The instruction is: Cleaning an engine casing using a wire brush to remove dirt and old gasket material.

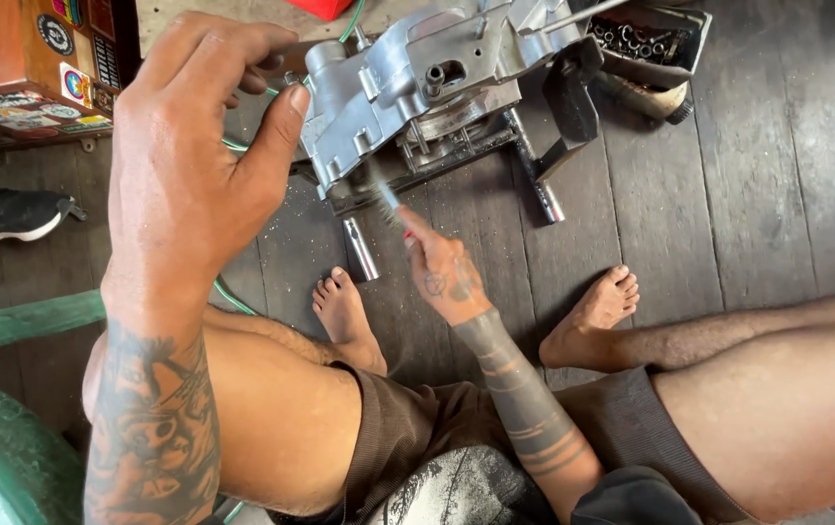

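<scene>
A silver metal engine case stands on a small black metal stand on the dark wooden floor in front of me. My right hand is closed around a small brush, whose bristles touch the lower front edge of the engine case. My left hand is raised close to the camera, at the left of the engine case. Its fingers curl loosely by a thin green hose; whether they grip it is not clear.
My bare feet rest on the floor below the engine. A box of sockets and bolts sits at the top right. A sticker-covered wooden box and a black shoe lie left. A green plastic chair is at the lower left.
</scene>
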